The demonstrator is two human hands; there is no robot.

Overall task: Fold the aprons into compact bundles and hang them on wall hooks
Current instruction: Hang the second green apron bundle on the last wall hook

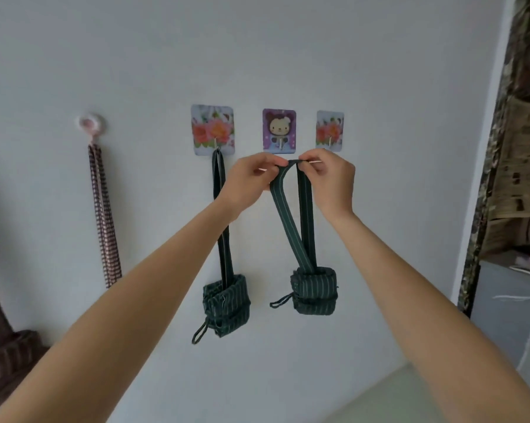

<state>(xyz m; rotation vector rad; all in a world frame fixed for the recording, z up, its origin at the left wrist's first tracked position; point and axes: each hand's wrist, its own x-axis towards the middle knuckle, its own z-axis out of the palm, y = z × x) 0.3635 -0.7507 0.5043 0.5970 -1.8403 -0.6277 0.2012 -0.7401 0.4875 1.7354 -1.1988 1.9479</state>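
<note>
While both hands pinch the top of a dark green striped strap loop (291, 190), the left hand (251, 181) and right hand (330, 181) hold it just below the bear hook (279, 131), with the folded apron bundle (314, 292) dangling beneath. Left of the bear hook, a second bundle (226, 306) hangs by its strap from a flower hook (212, 129) (another flower hook (330, 130) sits to the right). Far left of the bear hook, a checked strap (103, 215) hangs from a round pink hook (91, 125).

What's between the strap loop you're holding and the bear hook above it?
Nothing: in the head view, bare wall separates the strap loop from the bear hook.
</note>
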